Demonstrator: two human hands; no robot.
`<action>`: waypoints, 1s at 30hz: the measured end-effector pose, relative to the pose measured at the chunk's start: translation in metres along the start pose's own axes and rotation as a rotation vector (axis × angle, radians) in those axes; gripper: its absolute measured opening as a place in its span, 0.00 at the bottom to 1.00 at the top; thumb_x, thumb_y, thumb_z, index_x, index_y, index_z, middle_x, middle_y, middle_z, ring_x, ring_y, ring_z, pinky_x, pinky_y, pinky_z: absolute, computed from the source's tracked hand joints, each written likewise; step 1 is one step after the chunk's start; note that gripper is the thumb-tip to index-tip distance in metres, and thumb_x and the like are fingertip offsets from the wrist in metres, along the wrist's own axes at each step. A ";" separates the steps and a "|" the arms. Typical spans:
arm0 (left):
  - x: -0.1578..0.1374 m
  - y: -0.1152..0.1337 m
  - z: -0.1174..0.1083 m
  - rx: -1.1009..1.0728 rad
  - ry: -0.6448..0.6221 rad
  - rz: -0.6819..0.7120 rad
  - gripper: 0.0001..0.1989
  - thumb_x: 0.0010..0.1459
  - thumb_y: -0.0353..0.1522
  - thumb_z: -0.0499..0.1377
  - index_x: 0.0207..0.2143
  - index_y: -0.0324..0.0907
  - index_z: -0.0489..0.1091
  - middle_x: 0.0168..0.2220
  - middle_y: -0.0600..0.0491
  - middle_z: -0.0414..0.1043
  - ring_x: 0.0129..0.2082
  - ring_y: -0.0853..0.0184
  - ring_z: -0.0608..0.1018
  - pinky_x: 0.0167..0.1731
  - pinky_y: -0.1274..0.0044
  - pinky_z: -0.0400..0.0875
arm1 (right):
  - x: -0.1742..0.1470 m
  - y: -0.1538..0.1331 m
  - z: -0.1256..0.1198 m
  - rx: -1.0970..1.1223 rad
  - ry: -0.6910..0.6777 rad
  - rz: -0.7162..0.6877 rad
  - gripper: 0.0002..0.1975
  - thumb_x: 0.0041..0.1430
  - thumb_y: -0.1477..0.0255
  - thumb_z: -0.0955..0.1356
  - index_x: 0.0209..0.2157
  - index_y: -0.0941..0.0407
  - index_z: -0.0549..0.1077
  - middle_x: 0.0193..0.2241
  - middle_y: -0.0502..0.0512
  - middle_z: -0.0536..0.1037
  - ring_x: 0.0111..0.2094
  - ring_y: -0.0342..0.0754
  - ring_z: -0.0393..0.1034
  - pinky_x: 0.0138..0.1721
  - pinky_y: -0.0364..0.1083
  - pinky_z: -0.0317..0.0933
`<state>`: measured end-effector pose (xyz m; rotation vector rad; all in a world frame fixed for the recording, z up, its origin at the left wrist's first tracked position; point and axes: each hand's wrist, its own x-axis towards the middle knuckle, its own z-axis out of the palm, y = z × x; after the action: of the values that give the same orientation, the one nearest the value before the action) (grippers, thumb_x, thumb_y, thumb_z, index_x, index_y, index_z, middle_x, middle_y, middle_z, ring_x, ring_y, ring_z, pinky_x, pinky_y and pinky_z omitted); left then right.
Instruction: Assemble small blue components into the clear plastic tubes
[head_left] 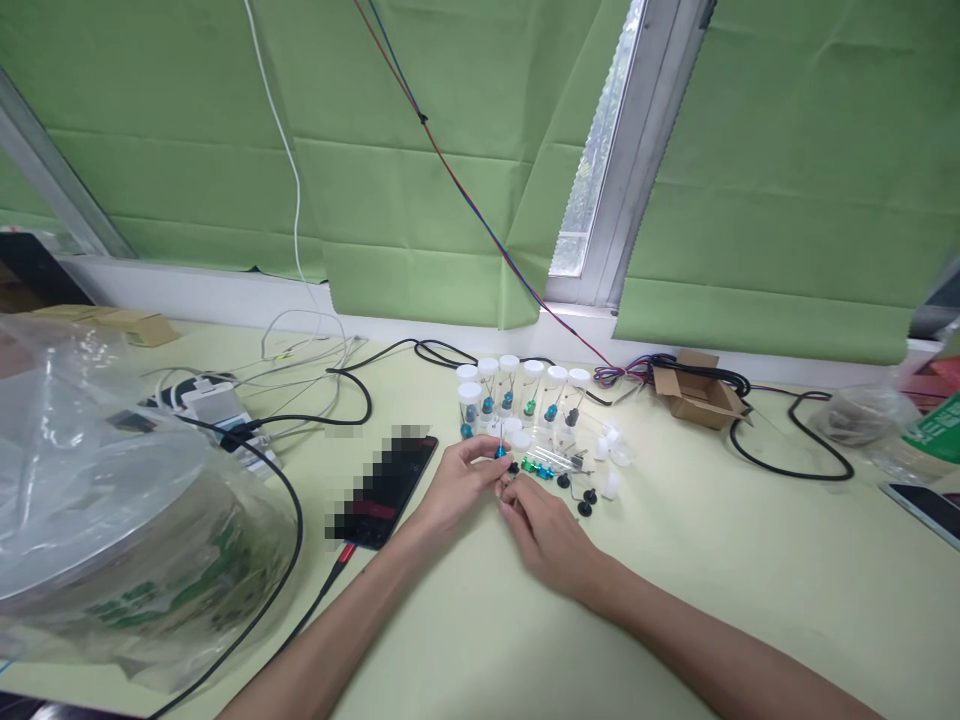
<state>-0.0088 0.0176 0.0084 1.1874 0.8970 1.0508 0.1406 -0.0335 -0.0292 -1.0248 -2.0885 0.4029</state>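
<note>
My left hand (463,482) pinches a small blue piece (501,453) with a thin metal stem sticking up from it. Close beside it, my right hand (541,528) has its fingers closed just below that piece; whatever lies between their tips is too small to make out. Green and blue metallic pieces (538,468) lie in a short row beyond my right hand. Several black knob-like parts (585,508) are scattered to its right. Behind stand several clear vials with white caps (532,370), each holding a coloured piece with a thin stem.
A dark phone (394,490) with a cable lies left of my hands. Further left are a large plastic-wrapped container (135,560) and a white power strip (217,405). Loose white caps (611,486) lie right. An open cardboard box (697,395) and black cable (795,474) are further right.
</note>
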 end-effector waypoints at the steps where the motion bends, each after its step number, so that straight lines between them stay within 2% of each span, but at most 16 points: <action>1: 0.000 0.000 0.000 0.006 0.018 0.007 0.15 0.45 0.36 0.70 0.33 0.37 0.73 0.27 0.54 0.70 0.19 0.74 0.70 0.24 0.78 0.66 | 0.000 0.000 0.000 -0.004 0.011 0.009 0.06 0.68 0.75 0.57 0.36 0.54 0.62 0.35 0.54 0.70 0.33 0.47 0.67 0.33 0.45 0.59; 6: 0.001 -0.001 -0.001 0.095 0.043 0.060 0.14 0.44 0.36 0.70 0.30 0.38 0.72 0.22 0.56 0.68 0.17 0.74 0.69 0.22 0.79 0.63 | 0.001 0.002 0.001 -0.064 0.072 0.066 0.08 0.67 0.75 0.57 0.35 0.54 0.63 0.32 0.53 0.70 0.29 0.46 0.64 0.30 0.45 0.57; 10: 0.000 -0.003 0.000 0.157 0.042 0.094 0.14 0.44 0.38 0.70 0.28 0.39 0.71 0.18 0.58 0.65 0.16 0.73 0.68 0.19 0.80 0.61 | 0.002 0.005 0.001 -0.076 0.196 0.184 0.07 0.67 0.74 0.58 0.34 0.55 0.64 0.31 0.53 0.70 0.30 0.47 0.65 0.31 0.45 0.57; 15: -0.001 -0.007 0.003 0.169 0.025 0.042 0.16 0.44 0.39 0.70 0.28 0.39 0.70 0.18 0.58 0.64 0.16 0.73 0.68 0.16 0.82 0.60 | 0.002 0.008 0.002 -0.009 0.306 0.253 0.08 0.67 0.73 0.59 0.33 0.55 0.64 0.30 0.53 0.70 0.30 0.47 0.65 0.32 0.45 0.58; 24: -0.001 -0.009 0.006 0.166 0.004 0.027 0.17 0.44 0.40 0.70 0.30 0.38 0.70 0.24 0.57 0.64 0.15 0.74 0.69 0.13 0.82 0.61 | 0.004 0.007 0.000 0.038 0.351 0.287 0.09 0.68 0.71 0.59 0.33 0.54 0.64 0.28 0.51 0.70 0.27 0.46 0.63 0.30 0.45 0.57; 30: -0.004 -0.004 0.009 0.046 -0.054 -0.020 0.19 0.41 0.39 0.72 0.31 0.37 0.73 0.30 0.53 0.68 0.18 0.73 0.73 0.19 0.79 0.68 | 0.005 0.008 -0.001 0.057 0.363 0.302 0.10 0.69 0.69 0.58 0.33 0.54 0.64 0.27 0.51 0.70 0.27 0.47 0.64 0.29 0.45 0.57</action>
<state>-0.0009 0.0108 0.0060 1.2374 0.8935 0.9825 0.1436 -0.0248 -0.0311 -1.2798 -1.5981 0.3888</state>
